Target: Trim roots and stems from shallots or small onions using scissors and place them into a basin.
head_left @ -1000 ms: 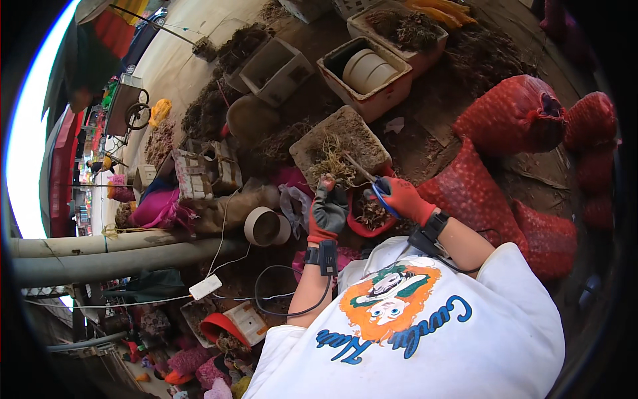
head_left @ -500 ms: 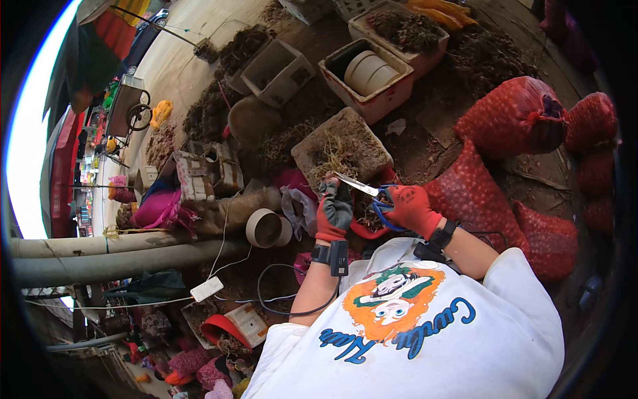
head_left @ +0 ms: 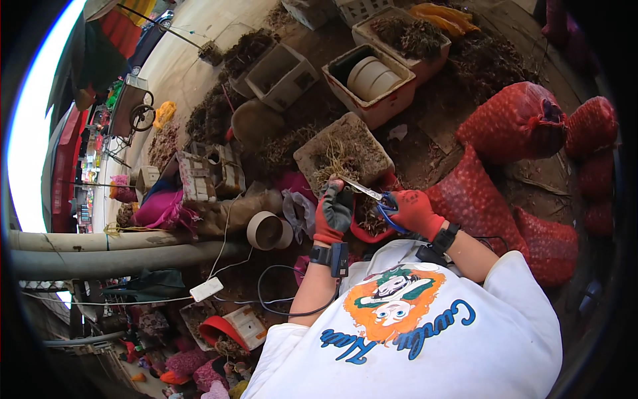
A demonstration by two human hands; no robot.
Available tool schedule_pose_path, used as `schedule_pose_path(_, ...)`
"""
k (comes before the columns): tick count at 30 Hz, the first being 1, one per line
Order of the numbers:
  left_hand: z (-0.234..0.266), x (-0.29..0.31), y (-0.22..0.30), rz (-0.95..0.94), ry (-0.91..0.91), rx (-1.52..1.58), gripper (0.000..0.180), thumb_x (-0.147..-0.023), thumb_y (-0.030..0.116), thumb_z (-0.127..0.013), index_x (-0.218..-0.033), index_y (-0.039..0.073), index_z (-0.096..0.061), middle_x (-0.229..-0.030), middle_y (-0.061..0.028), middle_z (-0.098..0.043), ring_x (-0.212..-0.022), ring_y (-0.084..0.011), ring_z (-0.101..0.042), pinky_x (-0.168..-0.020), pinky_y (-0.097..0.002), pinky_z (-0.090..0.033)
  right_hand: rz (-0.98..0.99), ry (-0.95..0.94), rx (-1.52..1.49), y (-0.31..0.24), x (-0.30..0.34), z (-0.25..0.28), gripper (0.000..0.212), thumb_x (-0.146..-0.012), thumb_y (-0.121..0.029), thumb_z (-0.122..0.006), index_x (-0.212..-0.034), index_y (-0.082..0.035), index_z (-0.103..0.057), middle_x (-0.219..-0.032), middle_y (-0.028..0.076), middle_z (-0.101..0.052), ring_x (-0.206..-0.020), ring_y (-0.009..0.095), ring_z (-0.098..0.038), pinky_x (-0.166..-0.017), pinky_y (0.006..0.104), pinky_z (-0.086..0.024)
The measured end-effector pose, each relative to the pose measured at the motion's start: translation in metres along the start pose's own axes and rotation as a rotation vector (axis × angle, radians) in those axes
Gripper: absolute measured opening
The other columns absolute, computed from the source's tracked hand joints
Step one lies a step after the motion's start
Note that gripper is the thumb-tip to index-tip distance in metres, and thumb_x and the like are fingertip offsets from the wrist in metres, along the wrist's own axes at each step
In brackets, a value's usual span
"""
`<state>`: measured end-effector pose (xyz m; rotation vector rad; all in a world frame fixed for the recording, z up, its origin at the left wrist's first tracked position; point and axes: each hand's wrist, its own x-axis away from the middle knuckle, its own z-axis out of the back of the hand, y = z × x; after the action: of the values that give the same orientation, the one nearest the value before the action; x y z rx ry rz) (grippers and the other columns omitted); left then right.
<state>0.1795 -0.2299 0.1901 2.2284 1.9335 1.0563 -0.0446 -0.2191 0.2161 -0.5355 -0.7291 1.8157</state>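
Observation:
My left hand (head_left: 333, 211), in a grey and red glove, grips a small bulb with dry roots just above a red bowl (head_left: 367, 229). My right hand (head_left: 413, 211), in a red glove, holds blue-handled scissors (head_left: 367, 193) whose blades point left and meet the piece in my left hand. A shallow crate of dry roots and trimmings (head_left: 344, 151) lies right behind both hands.
Red mesh sacks (head_left: 515, 126) full of bulbs lie to the right. Behind stand a crate with a white roll (head_left: 372, 78), another crate of roots (head_left: 407, 34) and grey boxes (head_left: 282, 74). A cardboard tube (head_left: 264, 229), pipes (head_left: 126, 256) and cables lie at left.
Both hands have drawn slightly nearer me and lower over the red bowl. The scissors' blades have swung to meet the piece in my left hand.

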Motion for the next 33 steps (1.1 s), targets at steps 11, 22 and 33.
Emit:
schedule_pose_path(11, -0.022, 0.026, 0.001, -0.639, -0.235, -1.2, 0.039, -0.079, -0.007, -0.062, -0.117, -0.001, -0.052, -0.114, -0.0089, -0.061, -0.105, -0.0177, -0.059, -0.095, -0.0285, -0.043, -0.53, -0.348, -1.38, -0.014, -0.029, 0.014, 0.027, -0.085, -0.029, -0.067, -0.094, -0.004, -0.066, -0.068, -0.002, -0.061, -0.054, 0.005, -0.054, -0.048, 0.0203, -0.04)
schedule_pose_path(22, -0.019, 0.023, -0.005, -0.225, -0.131, -0.816, 0.026, -0.088, 0.002, -0.059, -0.113, -0.001, -0.055, -0.103, -0.0045, -0.061, -0.094, -0.0106, -0.057, -0.087, -0.0238, -0.046, -0.306, -0.275, -1.182, -0.031, -0.058, 0.006, 0.022, -0.081, -0.024, -0.071, -0.083, -0.002, -0.067, -0.069, 0.001, -0.062, -0.059, 0.005, -0.054, -0.051, 0.0208, -0.041)
schedule_pose_path(33, -0.027, 0.03, -0.003, -0.331, -0.19, -1.032, 0.02, -0.092, 0.015, -0.057, -0.108, 0.001, -0.058, -0.091, -0.004, -0.063, -0.08, -0.0115, -0.061, -0.072, -0.0247, -0.05, -0.029, -0.05, -0.418, 0.012, -0.054, -0.058, 0.048, -0.071, -0.047, -0.07, -0.083, 0.0, -0.065, -0.08, 0.017, -0.065, -0.08, 0.03, -0.064, -0.076, 0.039, -0.047)
